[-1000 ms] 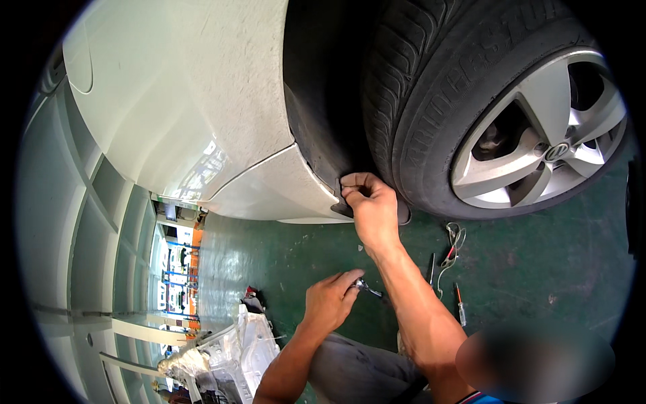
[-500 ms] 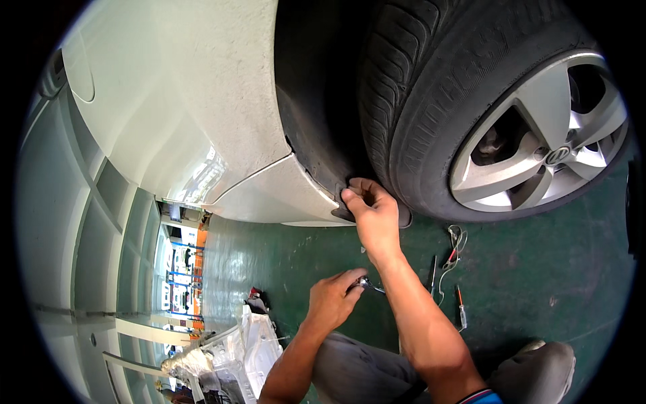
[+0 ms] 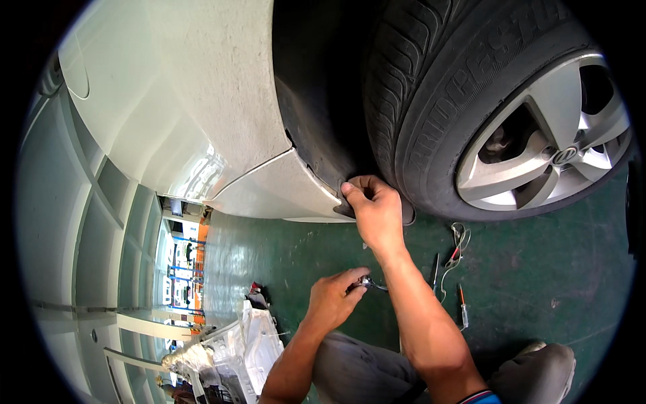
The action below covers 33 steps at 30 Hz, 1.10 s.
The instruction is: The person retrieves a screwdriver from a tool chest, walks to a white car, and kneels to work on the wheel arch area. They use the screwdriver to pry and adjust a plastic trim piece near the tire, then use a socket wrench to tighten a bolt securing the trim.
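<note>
My right hand (image 3: 377, 212) is at the lower corner of the black wheel arch liner (image 3: 313, 145), behind the white car's bumper (image 3: 256, 188). Its thumb and fingers are pinched together against the liner's edge; whatever is between them is too small or hidden to make out. Lower and to the left, my left hand (image 3: 333, 296) is closed around a shiny chrome ratchet (image 3: 365, 281), whose slim end sticks out to the right. The tyre (image 3: 451, 114) with its silver rim (image 3: 525, 175) stands just right of my right hand.
On the green floor (image 3: 296, 249), right of my right forearm, lie a screwdriver (image 3: 463, 306) with a clear handle, a thin dark rod (image 3: 435, 269) and a coiled pale wire (image 3: 463, 236). A plastic-wrapped white part (image 3: 252, 350) stands at lower left.
The view has shifted slightly, so the wheel appears a little farther right. My right fingers have changed position slightly at the liner's edge. My left hand still holds the ratchet.
</note>
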{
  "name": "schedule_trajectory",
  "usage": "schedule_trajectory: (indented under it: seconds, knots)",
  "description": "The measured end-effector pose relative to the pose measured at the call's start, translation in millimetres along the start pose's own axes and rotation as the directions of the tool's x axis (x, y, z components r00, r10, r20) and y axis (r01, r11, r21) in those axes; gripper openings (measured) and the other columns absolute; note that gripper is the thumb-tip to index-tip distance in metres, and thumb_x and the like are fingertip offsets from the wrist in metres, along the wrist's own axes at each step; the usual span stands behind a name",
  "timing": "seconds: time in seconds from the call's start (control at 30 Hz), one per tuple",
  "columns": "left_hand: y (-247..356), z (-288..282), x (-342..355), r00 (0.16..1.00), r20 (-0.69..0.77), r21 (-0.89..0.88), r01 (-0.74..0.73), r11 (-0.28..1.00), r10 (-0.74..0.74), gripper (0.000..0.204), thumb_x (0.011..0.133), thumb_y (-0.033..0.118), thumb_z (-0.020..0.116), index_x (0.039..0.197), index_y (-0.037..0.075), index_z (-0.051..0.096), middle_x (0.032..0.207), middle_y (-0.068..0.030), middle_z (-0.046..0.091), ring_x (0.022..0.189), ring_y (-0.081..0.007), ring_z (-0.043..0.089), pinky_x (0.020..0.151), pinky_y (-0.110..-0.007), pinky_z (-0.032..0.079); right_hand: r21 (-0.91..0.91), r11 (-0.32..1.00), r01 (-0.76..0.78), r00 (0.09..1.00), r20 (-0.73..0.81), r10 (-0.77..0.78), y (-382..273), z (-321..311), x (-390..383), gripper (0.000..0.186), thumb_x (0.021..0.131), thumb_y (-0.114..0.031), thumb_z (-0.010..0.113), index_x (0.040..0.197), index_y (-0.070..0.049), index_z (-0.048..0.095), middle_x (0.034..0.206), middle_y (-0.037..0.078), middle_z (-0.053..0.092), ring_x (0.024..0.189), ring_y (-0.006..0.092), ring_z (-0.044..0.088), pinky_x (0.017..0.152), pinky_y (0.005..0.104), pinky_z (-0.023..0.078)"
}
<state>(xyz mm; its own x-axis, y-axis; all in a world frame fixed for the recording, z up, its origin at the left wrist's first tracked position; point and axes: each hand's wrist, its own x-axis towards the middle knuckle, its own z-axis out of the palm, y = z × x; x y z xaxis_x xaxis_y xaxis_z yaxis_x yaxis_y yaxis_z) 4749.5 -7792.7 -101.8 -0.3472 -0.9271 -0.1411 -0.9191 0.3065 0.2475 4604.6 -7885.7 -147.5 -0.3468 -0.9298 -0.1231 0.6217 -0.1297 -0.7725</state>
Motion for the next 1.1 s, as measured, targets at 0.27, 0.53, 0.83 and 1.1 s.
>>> schedule_trajectory:
  seconds: [0.27, 0.53, 0.83, 1.1]
  knots:
    - [-3.9, 1.2, 1.5, 0.997, 0.074, -0.115, 0.039, 0.993, -0.031, 0.036, 0.079, 0.004, 0.076, 0.113, 0.007, 0.067, 0.079, -0.0077, 0.066, 0.069, -0.0120, 0.062, 0.068, -0.028, 0.052, 0.251, 0.964, 0.087, 0.995, -0.077, -0.070, 13.9, 9.1, 3.2, 0.024, 0.083, -0.009, 0.067, 0.101, 0.006, 0.070, 0.083, 0.008, 0.069, 0.073, 0.0117, 0.058, 0.073, 0.0272, 0.048]
    - [-21.0, -4.9, 7.6, 0.953, 0.291, -0.374, 0.190, 0.908, -0.079, 0.035, 0.081, 0.001, 0.077, 0.113, 0.000, 0.063, 0.081, -0.0001, 0.063, 0.075, -0.0067, 0.059, 0.067, -0.025, 0.050, 0.188, 0.982, 0.019, 1.000, 0.013, -0.022, -0.6, 4.6, 0.2, 0.024, 0.084, -0.007, 0.069, 0.104, 0.006, 0.070, 0.084, 0.006, 0.069, 0.075, 0.0096, 0.057, 0.074, 0.0251, 0.048]
    - [-20.8, -2.1, 12.2, 0.865, 0.479, -0.493, 0.407, 0.769, -0.150, 0.031, 0.091, 0.008, 0.068, 0.119, -0.002, 0.059, 0.082, -0.0021, 0.062, 0.074, -0.0096, 0.058, 0.067, -0.026, 0.048, 0.323, 0.946, 0.008, 0.992, -0.124, 0.033, 9.1, 4.5, -7.2, 0.019, 0.088, -0.003, 0.066, 0.104, 0.005, 0.070, 0.090, 0.005, 0.069, 0.083, 0.0087, 0.059, 0.079, 0.0231, 0.048]
    - [-42.7, 2.7, 19.7, 0.818, 0.568, -0.514, 0.436, 0.739, -0.088, 0.033, 0.090, 0.010, 0.070, 0.117, 0.002, 0.054, 0.085, -0.0011, 0.059, 0.074, -0.0093, 0.057, 0.067, -0.026, 0.048, 0.830, 0.540, -0.143, 0.948, -0.042, 0.316, 82.5, -68.8, -44.6, 0.014, 0.091, -0.012, 0.066, 0.102, -0.002, 0.067, 0.089, 0.007, 0.069, 0.075, 0.0150, 0.064, 0.071, 0.0265, 0.052]
